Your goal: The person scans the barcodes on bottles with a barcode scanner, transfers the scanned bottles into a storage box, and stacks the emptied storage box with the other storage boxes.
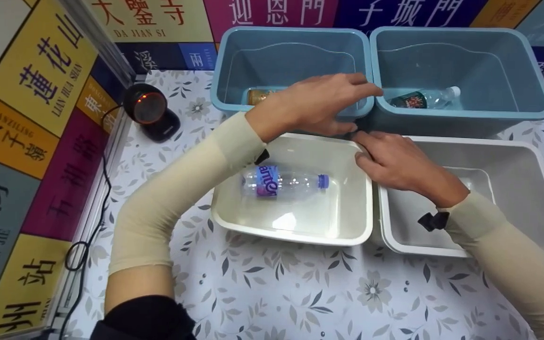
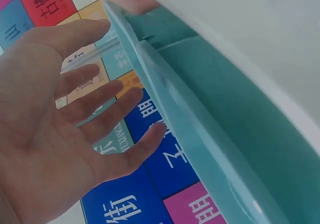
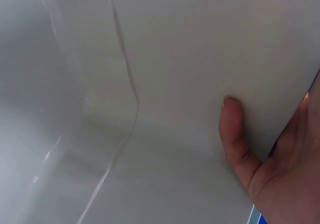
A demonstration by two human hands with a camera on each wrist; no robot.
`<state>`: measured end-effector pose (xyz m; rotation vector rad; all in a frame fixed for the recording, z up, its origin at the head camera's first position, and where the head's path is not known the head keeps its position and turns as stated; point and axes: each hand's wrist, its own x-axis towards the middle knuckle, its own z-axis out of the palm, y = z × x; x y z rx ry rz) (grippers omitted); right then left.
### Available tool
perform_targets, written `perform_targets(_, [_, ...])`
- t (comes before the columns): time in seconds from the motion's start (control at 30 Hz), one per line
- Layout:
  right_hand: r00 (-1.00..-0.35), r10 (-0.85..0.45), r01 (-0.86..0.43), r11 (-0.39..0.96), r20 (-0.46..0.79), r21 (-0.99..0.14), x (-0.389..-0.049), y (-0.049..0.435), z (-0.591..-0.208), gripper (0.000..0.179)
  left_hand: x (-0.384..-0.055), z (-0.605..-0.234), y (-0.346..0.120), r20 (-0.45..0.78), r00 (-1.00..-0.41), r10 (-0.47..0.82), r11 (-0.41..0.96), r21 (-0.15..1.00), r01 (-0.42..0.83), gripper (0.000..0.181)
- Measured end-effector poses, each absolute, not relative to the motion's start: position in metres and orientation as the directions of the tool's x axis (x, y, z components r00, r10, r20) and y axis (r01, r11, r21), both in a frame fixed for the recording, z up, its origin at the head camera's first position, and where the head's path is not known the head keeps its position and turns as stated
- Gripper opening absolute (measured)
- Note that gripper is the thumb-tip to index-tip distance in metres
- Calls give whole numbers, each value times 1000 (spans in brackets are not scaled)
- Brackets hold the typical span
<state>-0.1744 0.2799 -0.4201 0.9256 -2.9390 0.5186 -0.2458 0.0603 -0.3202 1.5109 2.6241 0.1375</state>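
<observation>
My left hand (image 1: 321,101) is over the near right corner of the left blue bin (image 1: 295,29), fingers spread and holding nothing. The left wrist view shows its palm beside the blue rims. With my right hand (image 1: 397,158) I grip the back right rim of the left white bin (image 1: 262,215); the thumb (image 3: 232,124) presses on its inner wall and the other fingers are partly hidden behind it. Inside this bin lies a clear plastic bottle (image 1: 295,182) with a purple cap and label.
The right blue bin (image 1: 451,30) holds a green-labelled bottle (image 1: 411,100); a gold item (image 1: 257,97) lies in the left one. The right white bin (image 1: 531,189) stands beside the left white bin. A black scanner-like device (image 1: 147,111) with a cable is at the left.
</observation>
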Motion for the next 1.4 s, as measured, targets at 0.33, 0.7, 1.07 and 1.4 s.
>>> perform_targets(0.33, [-825,-555,-557,769,107,-313,-172,279,-422,13,-225,-329,33,25,-443,896,435,148,888,65])
perform_targets(0.7, [-828,-554,-550,771,89,-319,-173,279,-421,19,-196,-331,-1,4,-476,879,471,149,870,67])
perform_targets(1.07, [-837,-543,-533,780,68,-327,-173,280,-418,23,-176,-341,-26,-11,-508,861,498,213,840,68])
perform_targets(1.4, [-838,-541,-533,780,75,-327,-173,279,-418,25,-171,-352,-33,-100,-520,848,529,207,823,68])
